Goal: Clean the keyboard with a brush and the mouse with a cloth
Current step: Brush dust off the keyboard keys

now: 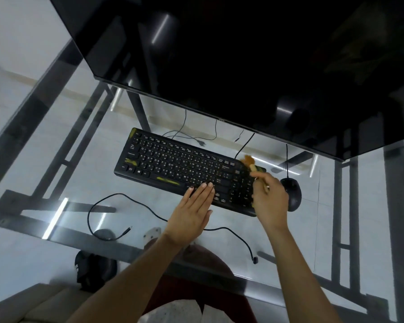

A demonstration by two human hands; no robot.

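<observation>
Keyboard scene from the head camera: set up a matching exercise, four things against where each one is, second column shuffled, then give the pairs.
Things:
1. brush
2. mouse
3. left hand
4. loose black cable

Places:
A. right of the keyboard
B. fingers flat on the keyboard's near edge
C. on the glass table in front of the keyboard
D. in the right hand, bristles at the keyboard's far right corner

Pairs: 1-D, 2-A, 3-B, 4-C

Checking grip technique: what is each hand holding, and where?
Right hand grips the brush by its handle; left hand holds nothing, fingers flat on the keyboard.
</observation>
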